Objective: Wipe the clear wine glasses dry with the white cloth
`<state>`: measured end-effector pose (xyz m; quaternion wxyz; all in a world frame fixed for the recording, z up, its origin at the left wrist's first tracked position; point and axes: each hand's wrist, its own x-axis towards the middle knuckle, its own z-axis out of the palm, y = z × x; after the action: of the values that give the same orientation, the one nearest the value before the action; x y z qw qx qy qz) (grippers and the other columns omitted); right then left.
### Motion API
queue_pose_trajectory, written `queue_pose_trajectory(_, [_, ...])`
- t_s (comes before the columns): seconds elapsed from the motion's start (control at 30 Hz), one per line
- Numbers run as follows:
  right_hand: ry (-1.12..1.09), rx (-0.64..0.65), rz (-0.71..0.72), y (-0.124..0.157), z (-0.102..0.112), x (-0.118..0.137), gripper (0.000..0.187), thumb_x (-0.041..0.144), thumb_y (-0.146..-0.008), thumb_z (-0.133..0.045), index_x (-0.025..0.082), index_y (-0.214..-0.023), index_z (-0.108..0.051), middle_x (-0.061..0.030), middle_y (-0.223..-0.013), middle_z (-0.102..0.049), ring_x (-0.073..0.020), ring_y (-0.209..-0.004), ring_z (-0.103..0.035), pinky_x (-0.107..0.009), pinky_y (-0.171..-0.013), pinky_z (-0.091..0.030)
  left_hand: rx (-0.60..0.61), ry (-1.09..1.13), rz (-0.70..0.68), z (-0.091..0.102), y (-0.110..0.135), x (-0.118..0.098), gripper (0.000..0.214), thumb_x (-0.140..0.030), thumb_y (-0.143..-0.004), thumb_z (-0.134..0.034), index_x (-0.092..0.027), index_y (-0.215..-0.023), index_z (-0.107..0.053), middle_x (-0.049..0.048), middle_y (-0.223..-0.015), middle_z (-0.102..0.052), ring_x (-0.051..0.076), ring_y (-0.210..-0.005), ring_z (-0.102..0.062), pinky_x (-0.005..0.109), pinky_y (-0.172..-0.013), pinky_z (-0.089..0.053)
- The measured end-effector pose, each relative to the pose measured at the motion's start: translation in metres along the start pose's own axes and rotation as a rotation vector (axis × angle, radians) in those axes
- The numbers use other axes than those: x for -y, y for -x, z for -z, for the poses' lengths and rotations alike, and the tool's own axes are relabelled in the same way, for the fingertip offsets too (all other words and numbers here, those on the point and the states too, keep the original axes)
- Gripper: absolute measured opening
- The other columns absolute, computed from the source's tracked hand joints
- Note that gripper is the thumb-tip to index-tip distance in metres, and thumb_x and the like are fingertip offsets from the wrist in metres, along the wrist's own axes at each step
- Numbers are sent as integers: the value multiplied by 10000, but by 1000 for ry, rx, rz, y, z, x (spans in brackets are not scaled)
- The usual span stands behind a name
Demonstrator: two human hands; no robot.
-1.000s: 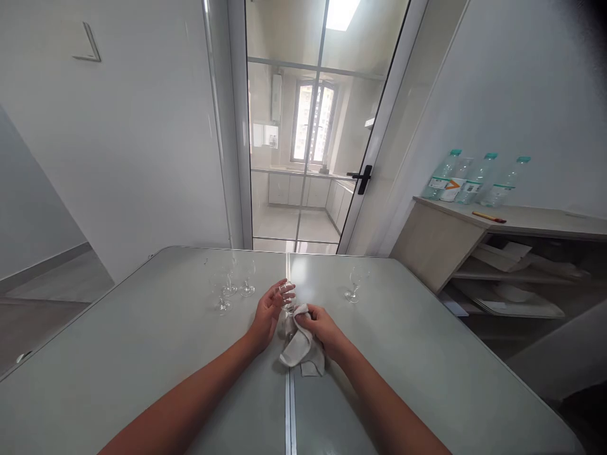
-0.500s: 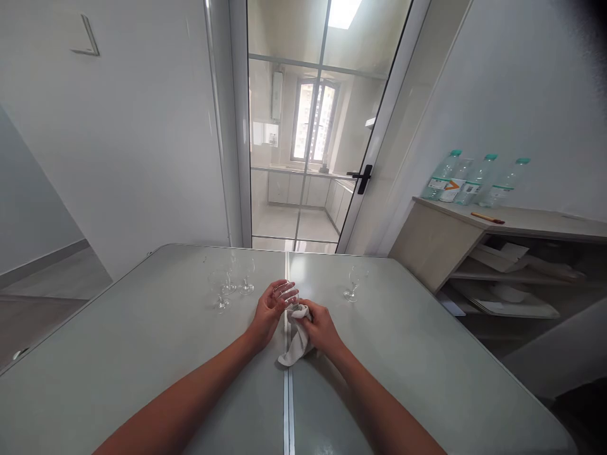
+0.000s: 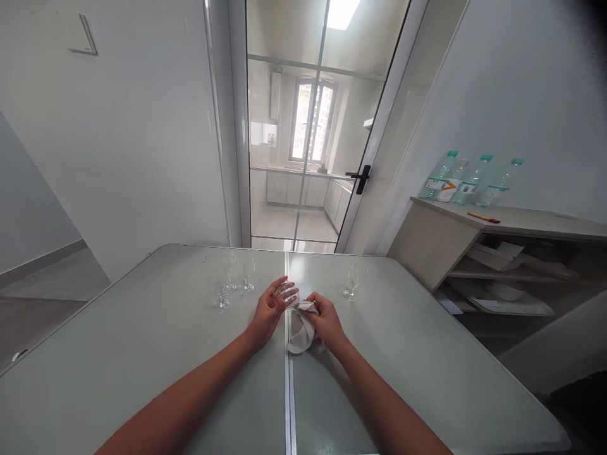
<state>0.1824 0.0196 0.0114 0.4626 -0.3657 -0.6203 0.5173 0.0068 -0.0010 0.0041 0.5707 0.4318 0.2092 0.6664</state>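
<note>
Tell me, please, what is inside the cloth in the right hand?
The cloth, bunched in the right hand, covers the lower part of a glass whose bowl the left hand cups. Stem and foot are hidden.

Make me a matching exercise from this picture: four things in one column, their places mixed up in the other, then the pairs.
1 cloth
2 glass touching the cloth
3 lone glass
4 bottles

A on the wooden shelf unit
B in the left hand
C on the table, right of both hands
D in the right hand

Pairs: 1-D, 2-B, 3-C, 4-A
</note>
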Motion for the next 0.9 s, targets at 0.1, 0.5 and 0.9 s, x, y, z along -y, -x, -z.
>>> queue_pose_trajectory(0.1, [-71, 33, -56, 0, 1, 1, 356, 464, -774, -724, 209, -748, -478, 57, -645, -468, -115, -594, -406, -233, -572, -322, 12, -9, 7, 0, 0, 1, 664, -441, -742, -839, -209, -1314, -596, 178, -1362, -579, 359, -1261, -575, 530, -1105, -409])
queue_pose_trajectory(0.5, [-213, -297, -32, 0, -6, -10, 397, 525, -775, -720, 218, -747, -469, 66, -645, -475, -117, -596, -435, -230, -572, -370, -9, -44, -105, -8, 1, -2, 590, -353, -711, -875, -249, -1226, -606, 115, -1318, -593, 315, -1236, -592, 495, -1106, -416])
queue_pose_trajectory(0.9, [-198, -180, -138, 0, -7, -27, 460, 551, -704, -775, 152, -911, -677, -46, -813, -688, -207, -745, -605, -299, -685, -474, -7, -143, -133, -11, 2, -5, 575, -258, -714, -869, -250, -1215, -587, 115, -1324, -587, 307, -1267, -556, 490, -1095, -433])
